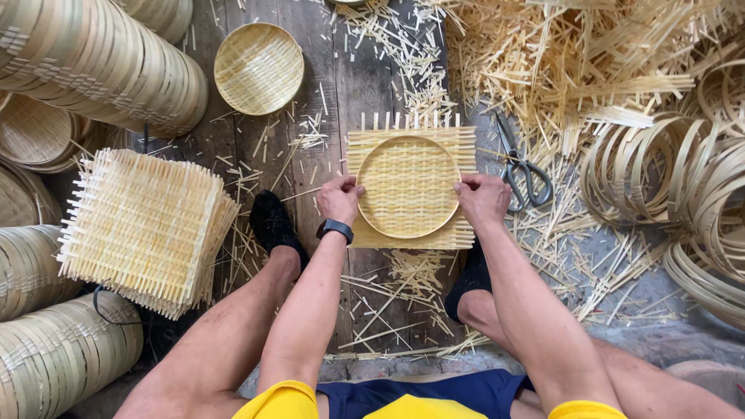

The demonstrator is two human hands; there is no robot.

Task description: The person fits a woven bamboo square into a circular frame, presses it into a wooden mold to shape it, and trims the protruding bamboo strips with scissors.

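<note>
A square woven bamboo mat (459, 142) lies on the wooden floor in front of me, with a round bamboo hoop (409, 231) pressed onto its middle. My left hand (339, 198) grips the hoop's left rim, a dark watch on that wrist. My right hand (483, 198) grips the hoop's right rim. Both hands press down on the hoop and the mat together.
Scissors (521, 169) lie just right of the mat. A stack of square woven mats (143, 229) sits at the left, rolls of stacked trays (93, 62) beyond it, a finished round tray (258, 67) ahead. Bamboo hoops (683, 194) and loose strips (559, 62) fill the right.
</note>
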